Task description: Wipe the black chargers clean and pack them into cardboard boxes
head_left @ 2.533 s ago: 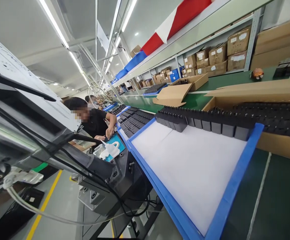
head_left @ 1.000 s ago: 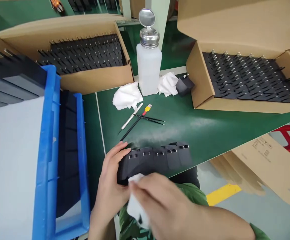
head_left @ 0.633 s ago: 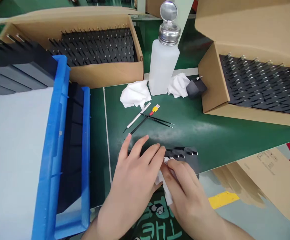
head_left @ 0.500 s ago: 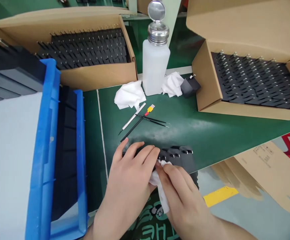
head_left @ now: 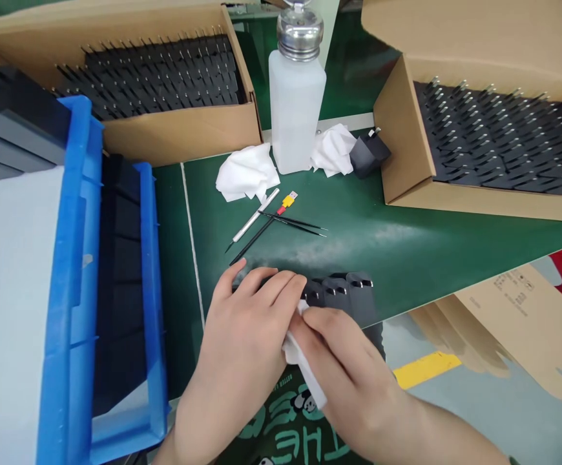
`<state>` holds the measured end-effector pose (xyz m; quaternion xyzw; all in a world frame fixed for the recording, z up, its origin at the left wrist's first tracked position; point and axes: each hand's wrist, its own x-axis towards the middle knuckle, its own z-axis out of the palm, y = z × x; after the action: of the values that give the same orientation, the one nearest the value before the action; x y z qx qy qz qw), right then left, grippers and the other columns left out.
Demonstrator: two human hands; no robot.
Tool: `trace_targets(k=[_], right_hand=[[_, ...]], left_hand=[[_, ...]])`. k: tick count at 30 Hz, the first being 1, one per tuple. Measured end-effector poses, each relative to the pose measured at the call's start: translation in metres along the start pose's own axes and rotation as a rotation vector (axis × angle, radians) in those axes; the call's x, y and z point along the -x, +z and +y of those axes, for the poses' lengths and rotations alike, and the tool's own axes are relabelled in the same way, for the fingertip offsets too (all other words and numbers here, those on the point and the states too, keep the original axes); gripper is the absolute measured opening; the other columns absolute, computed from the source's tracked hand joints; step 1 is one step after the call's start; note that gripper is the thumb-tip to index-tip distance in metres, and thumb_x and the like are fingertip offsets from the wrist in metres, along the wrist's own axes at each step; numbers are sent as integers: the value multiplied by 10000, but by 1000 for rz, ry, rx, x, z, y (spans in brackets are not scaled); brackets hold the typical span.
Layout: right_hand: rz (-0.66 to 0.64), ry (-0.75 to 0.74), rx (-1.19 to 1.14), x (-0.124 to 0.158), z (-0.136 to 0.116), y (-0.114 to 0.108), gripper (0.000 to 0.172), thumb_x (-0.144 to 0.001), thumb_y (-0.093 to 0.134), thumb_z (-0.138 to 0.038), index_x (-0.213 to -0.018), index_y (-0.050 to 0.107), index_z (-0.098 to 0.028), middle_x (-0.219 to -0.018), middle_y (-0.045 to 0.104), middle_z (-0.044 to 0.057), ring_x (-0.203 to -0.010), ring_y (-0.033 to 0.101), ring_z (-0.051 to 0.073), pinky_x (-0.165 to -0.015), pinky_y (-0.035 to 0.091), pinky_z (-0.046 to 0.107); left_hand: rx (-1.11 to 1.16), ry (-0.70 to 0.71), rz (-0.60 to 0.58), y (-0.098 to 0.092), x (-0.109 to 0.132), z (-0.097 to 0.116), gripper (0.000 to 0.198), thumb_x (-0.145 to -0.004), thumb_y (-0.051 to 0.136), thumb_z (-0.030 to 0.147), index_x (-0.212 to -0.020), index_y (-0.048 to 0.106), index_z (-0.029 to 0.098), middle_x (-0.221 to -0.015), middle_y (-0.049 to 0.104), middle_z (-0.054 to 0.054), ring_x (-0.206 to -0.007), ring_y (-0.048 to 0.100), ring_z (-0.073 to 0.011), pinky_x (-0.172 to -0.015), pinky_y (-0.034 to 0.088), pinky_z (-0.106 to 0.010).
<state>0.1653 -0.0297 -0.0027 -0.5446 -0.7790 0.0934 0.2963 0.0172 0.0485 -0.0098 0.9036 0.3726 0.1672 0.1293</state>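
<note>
A row of black power adapters [head_left: 336, 294] with metal prongs lies at the near edge of the green table. Over its left part rests my left hand [head_left: 254, 326], fingers curved down on the adapters and largely covering them. My right hand [head_left: 346, 349] pinches a white wiping cloth [head_left: 305, 365] and presses it close against the left fingertips, at the adapters. The cloth hangs down toward my dark printed shirt. What lies right under the fingertips is hidden.
Beyond my hands lie tweezers [head_left: 295, 223], a white pen-like tool [head_left: 256, 216] and a USB cable end [head_left: 288, 200]. Behind stand a pump bottle [head_left: 296, 110], crumpled cloths [head_left: 247, 173] and a single adapter [head_left: 369, 154]. Adapter-filled cartons [head_left: 184, 135] and blue crates [head_left: 80, 258] flank them.
The view has shifted slightly, so the background sits higher in the picture. My right hand and the cloth have moved a little to the left, against the left fingers.
</note>
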Motion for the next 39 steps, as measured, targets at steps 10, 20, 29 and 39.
trace_targets(k=[10, 20, 29, 39], right_hand=[[-121, 83, -188, 19, 13, -36, 338, -910, 461, -74, -1190, 647, -110, -1045, 648, 106, -883, 635, 161, -740, 586, 232], [-581, -19, -902, -71, 143, -48, 356, -754, 522, -8, -970, 757, -165, -952, 640, 32, -789, 623, 93, -672, 472, 197], [-914, -229, -1063, -99, 162, -23, 334, -818, 513, 26, -1010, 755, -100, -963, 649, 63, -863, 616, 94, -724, 484, 196], [-838, -158, -1091, -97, 167, -19, 353, -778, 512, 53, -924, 752, -162, -973, 652, 33, -861, 631, 95, -722, 494, 202]], left_hand=[[-8, -10, -31, -6, 3, 5, 404, -878, 660, 223, -1270, 621, 132, -1279, 713, -55, -1214, 606, -354, -1150, 272, -544], [-6, -47, 18, 11, -16, 31, 560, -668, 908, 371, -1112, 653, 143, -1063, 753, -54, -1106, 658, -340, -1141, 290, -499], [56, -110, -9, 6, -21, 32, 455, -723, 869, 424, -1036, 658, 171, -973, 758, -19, -972, 702, -275, -1064, 345, -435], [35, -161, 16, 12, -21, 35, 350, -904, 675, 498, -984, 685, 158, -942, 764, -38, -988, 704, -287, -1071, 329, -453]])
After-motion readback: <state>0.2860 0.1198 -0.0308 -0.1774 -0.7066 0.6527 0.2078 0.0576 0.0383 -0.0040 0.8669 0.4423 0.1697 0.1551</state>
